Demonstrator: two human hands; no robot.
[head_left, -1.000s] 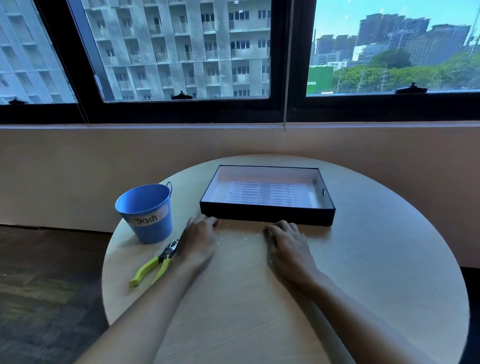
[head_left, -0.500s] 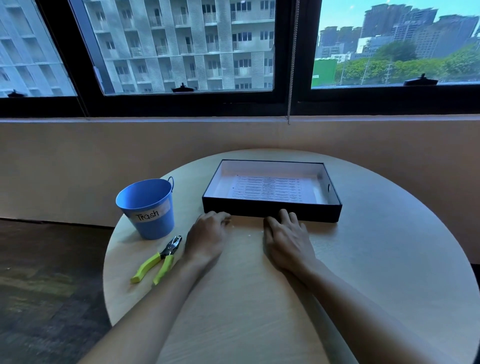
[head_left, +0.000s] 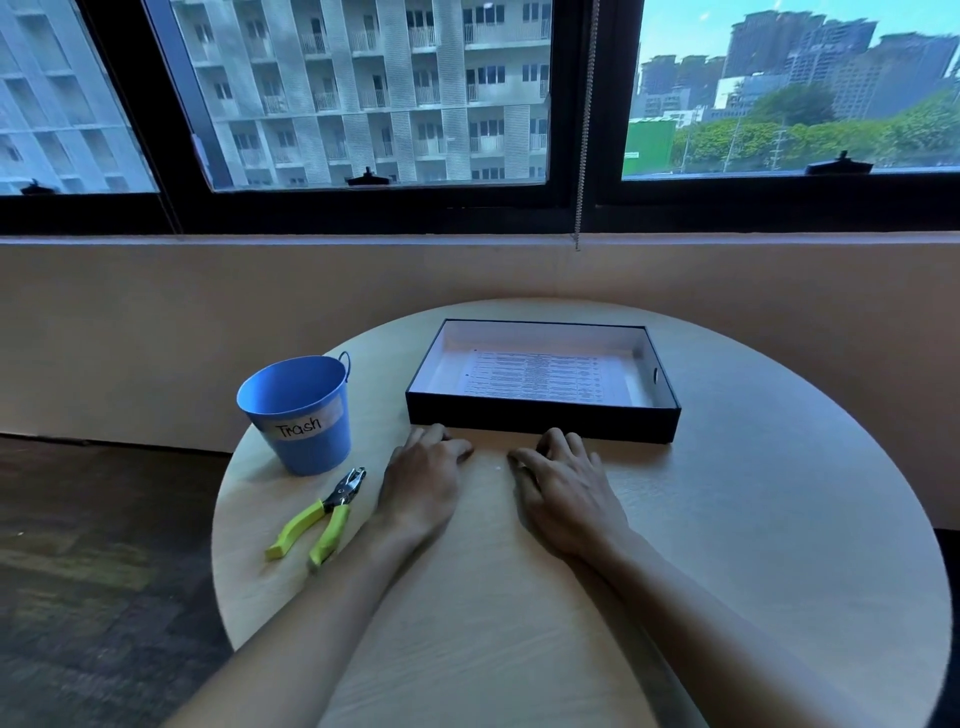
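My left hand (head_left: 423, 480) and my right hand (head_left: 563, 488) lie palm down on the round wooden table (head_left: 779, 519), fingers loosely curved, just in front of a black tray (head_left: 540, 421). A printed sheet of paper (head_left: 535, 376) lies flat inside the tray. A hole punch with yellow-green handles (head_left: 319, 517) rests on the table left of my left hand. Behind the punch stands a blue bucket labelled "Trash" (head_left: 298, 413). A few tiny white paper dots (head_left: 497, 469) lie on the table between my hands. Neither hand holds anything.
A beige wall (head_left: 156, 338) with a window ledge runs behind the table, and a blind cord (head_left: 584, 130) hangs over it. Dark carpet floor (head_left: 93, 571) lies to the left of the table edge.
Both hands have slid forward up to the tray's near wall and a little closer together; the left hand has moved away from the hole punch.
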